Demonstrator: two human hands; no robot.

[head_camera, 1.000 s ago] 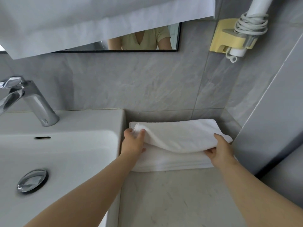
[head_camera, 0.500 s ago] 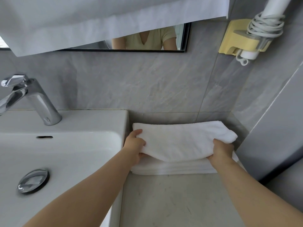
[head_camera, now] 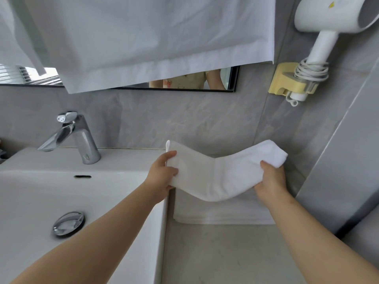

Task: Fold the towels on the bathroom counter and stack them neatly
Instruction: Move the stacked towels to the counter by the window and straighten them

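i see my left hand [head_camera: 163,174] and right hand [head_camera: 269,178], fingers curled, each gripping an end of a folded white towel [head_camera: 221,173], sagging above the towel stack [head_camera: 223,214] right of the sink [head_camera: 61,193].

left hand [head_camera: 164,174]: I see it gripping the folded towel's [head_camera: 221,177] left end
right hand [head_camera: 270,179]: gripping its right end, middle sagging
stack [head_camera: 221,214]: folded towels on bench [head_camera: 221,255], below
sink [head_camera: 61,193]: left, tap [head_camera: 82,138] behind

Two bare forearms, no sleeves, left hand [head_camera: 164,175], right hand [head_camera: 270,179], no rings
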